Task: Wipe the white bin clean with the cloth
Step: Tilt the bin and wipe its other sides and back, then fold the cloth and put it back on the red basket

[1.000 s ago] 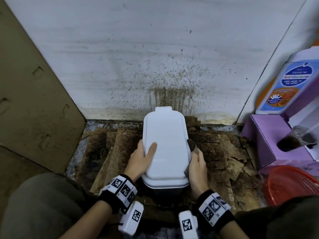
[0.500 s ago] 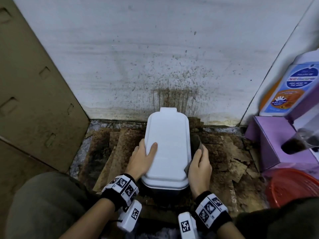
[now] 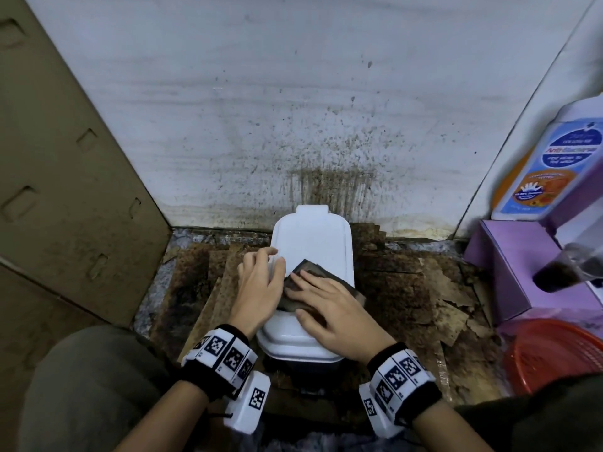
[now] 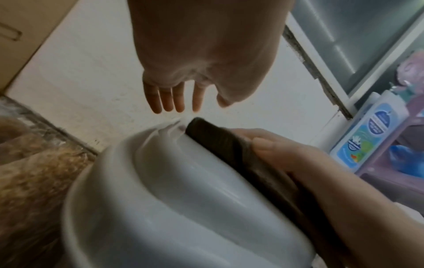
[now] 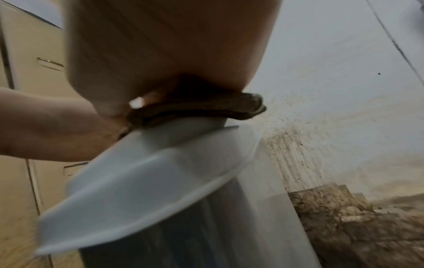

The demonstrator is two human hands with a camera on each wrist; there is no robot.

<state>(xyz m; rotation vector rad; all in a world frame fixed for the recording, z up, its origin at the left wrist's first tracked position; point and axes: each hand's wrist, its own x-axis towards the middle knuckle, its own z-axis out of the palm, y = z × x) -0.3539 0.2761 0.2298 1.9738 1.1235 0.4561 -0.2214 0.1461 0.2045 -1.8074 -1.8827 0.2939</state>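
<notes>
The white bin (image 3: 313, 238) stands on the floor against the wall, lid closed. A dark cloth (image 3: 311, 268) lies on top of the lid. My right hand (image 3: 329, 308) lies flat on the cloth with straight fingers, pressing it down on the lid. My left hand (image 3: 259, 285) rests at the lid's left edge, its thumb touching the cloth's left side. In the left wrist view the left hand's fingers (image 4: 174, 98) are straight above the lid (image 4: 172, 190), and the cloth (image 4: 220, 141) sits under my right hand (image 4: 298, 163). The right wrist view shows the cloth (image 5: 206, 108) squeezed between palm and lid (image 5: 149, 172).
A stained white wall (image 3: 326, 125) stands right behind the bin. A cardboard panel (image 3: 65, 190) closes the left side. To the right are a purple box (image 3: 509, 265), a bottle (image 3: 548, 168) and a red basket (image 3: 554, 357). Stained cardboard scraps (image 3: 424, 288) cover the floor.
My right hand has come up from the bin's right side onto the top of the lid, bringing the cloth with it and spreading flat. The left hand stays at the left edge.
</notes>
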